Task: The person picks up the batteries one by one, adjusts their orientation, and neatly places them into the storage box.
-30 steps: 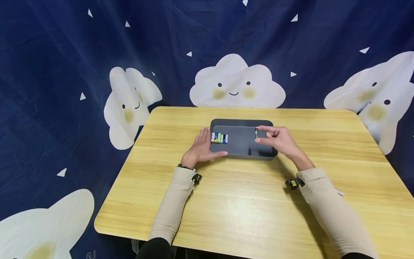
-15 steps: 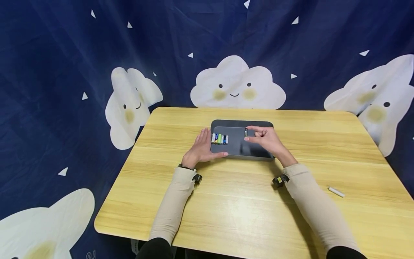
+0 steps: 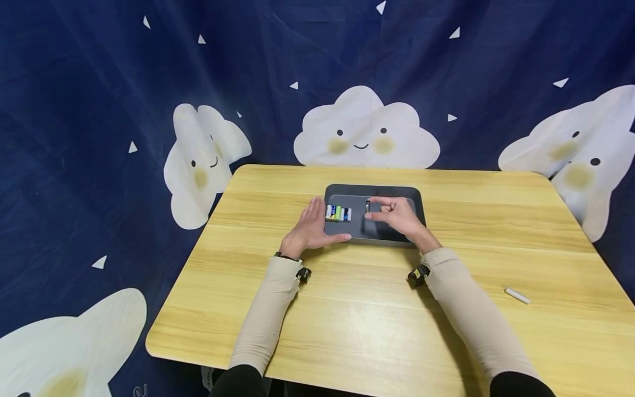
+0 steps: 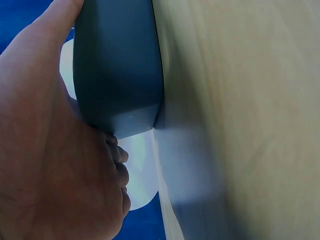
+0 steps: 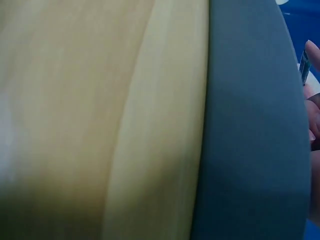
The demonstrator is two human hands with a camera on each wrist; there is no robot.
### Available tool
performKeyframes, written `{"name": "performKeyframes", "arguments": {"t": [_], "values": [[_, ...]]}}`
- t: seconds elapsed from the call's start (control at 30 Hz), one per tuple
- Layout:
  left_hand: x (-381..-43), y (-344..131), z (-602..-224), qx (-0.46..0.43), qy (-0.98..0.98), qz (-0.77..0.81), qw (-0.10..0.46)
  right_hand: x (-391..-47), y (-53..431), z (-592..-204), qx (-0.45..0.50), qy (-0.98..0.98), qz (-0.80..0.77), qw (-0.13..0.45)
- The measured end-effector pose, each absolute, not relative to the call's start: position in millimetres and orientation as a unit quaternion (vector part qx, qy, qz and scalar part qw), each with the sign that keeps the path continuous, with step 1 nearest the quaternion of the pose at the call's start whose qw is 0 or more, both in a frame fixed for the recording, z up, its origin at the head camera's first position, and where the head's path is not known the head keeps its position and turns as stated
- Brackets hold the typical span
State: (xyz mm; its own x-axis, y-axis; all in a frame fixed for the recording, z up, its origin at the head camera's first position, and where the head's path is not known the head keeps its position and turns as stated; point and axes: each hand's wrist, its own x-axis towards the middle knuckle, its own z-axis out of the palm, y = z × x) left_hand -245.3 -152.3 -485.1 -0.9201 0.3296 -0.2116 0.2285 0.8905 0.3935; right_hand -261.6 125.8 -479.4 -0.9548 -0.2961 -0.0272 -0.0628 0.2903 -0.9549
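My right hand (image 3: 401,216) pinches a dark battery (image 3: 367,207) end to end between thumb and forefinger, over the middle of a grey tray (image 3: 357,234). To its left, several batteries (image 3: 339,214) in white, blue and green stand side by side in a row at the tray's left end. My left hand (image 3: 311,227) lies flat against that left end, its fingers straight along the side and the thumb along the front rim. In the left wrist view the palm meets the tray's corner (image 4: 120,100). The right wrist view shows the pinched battery (image 5: 304,67) at its right edge.
A white stick-like piece (image 3: 517,295), perhaps another battery, lies on the wooden table (image 3: 367,314) to the right of my right forearm. Behind the table's far edge hangs a dark blue curtain (image 3: 268,49) with cloud prints.
My right hand has moved left with the battery, from the tray's right part toward the row. Its forearm has uncovered the white piece on the table. My left hand stays put.
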Motion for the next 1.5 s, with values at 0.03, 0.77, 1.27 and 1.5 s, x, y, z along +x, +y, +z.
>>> {"name": "performKeyframes", "arguments": {"t": [0.03, 0.77, 1.27, 1.5], "values": [[-245.8, -152.2, -485.7, 0.145, 0.963, 0.181, 0.138, -262.3, 124.4, -479.9, -0.111, 0.799, -0.583, 0.101], [-245.7, -151.6, -483.7, 0.152, 0.962, 0.183, 0.132, -277.9, 93.7, -490.0, -0.104, 0.841, -0.509, 0.153], [-242.3, -152.3, -483.7, 0.155, 0.964, 0.178, 0.123, -284.4, 81.3, -490.1, -0.069, 0.878, -0.451, 0.148], [-243.8, -151.6, -485.2, 0.149, 0.966, 0.173, 0.124, -284.2, 78.4, -488.2, -0.066, 0.884, -0.436, 0.154]]}}
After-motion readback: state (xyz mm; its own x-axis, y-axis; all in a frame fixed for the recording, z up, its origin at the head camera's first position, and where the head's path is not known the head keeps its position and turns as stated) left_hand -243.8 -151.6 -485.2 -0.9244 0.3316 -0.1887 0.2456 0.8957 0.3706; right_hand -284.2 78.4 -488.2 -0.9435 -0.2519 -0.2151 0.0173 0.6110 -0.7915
